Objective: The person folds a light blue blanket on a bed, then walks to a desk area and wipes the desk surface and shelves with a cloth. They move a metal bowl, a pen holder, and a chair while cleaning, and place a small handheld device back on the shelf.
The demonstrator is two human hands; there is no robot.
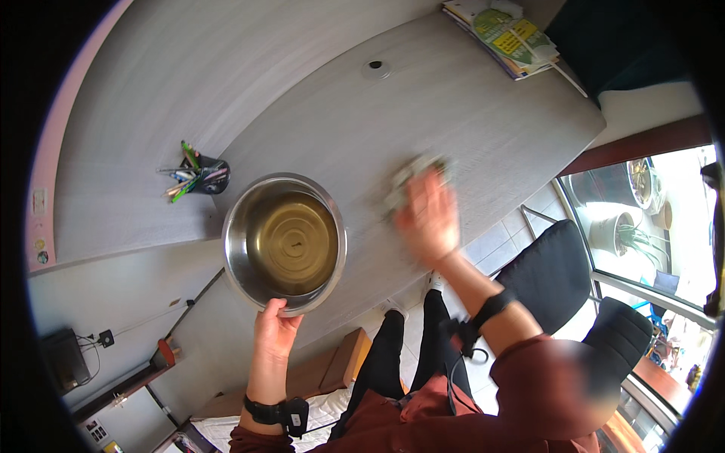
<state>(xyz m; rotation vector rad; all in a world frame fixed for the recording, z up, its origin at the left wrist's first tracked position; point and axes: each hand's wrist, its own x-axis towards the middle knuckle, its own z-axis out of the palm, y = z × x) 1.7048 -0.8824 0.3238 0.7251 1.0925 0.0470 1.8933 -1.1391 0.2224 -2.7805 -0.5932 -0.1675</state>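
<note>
My left hand (277, 328) grips the near rim of a round stainless steel bowl (241, 272), thumb over the edge. Murky yellowish water (297, 240) sits in the bowl, with a small dark speck and rings on its surface. To the right, my right hand (430, 218) presses flat over a light cloth (416, 172) on the grey desk (362, 124). Hand and cloth are blurred, and the palm hides part of the cloth.
A black mesh pen cup (215, 175) with pens and pencils stands left of the bowl. Books and papers (504, 39) lie at the desk's far right corner, near a cable hole (376, 68). Black chairs (552, 274) stand to the right, by a glass door (628, 226).
</note>
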